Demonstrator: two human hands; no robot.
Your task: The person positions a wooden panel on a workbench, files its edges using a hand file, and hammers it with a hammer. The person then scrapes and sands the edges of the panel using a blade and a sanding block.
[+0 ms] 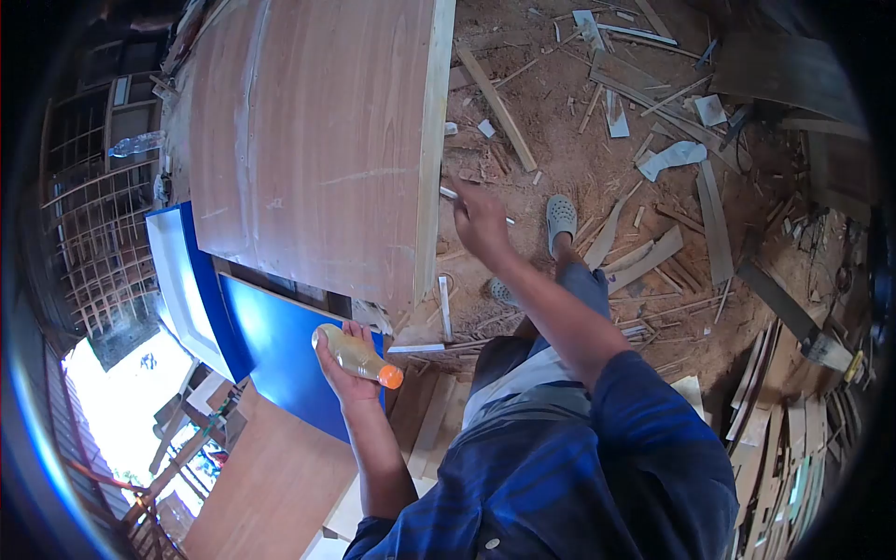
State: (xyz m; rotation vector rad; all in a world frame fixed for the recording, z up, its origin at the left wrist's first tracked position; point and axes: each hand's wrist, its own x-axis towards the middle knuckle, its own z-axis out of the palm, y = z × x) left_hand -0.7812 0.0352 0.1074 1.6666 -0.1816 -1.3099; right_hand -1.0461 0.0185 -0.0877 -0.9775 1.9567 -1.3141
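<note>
My left hand (347,375) is wrapped round a plastic bottle (351,353) with yellowish contents and an orange cap. The bottle is tilted, its cap pointing down toward my body. Behind it lies a glossy blue panel (280,341). My right hand (482,222) is closed beside the edge of a large wooden board (322,140). From the fist a thin white stick (449,193) pokes out toward the board's pale edge strip. A short white bit shows on the fist's other side too. What the stick is exactly, I cannot tell.
Wood offcuts (499,107), sawdust and scraps cover the floor to the right. A handsaw (789,313) lies at the far right above stacked strips (770,448). A white-and-blue frame (196,289) and a clear bottle (137,145) are at the left. My feet in clogs (561,217) stand among offcuts.
</note>
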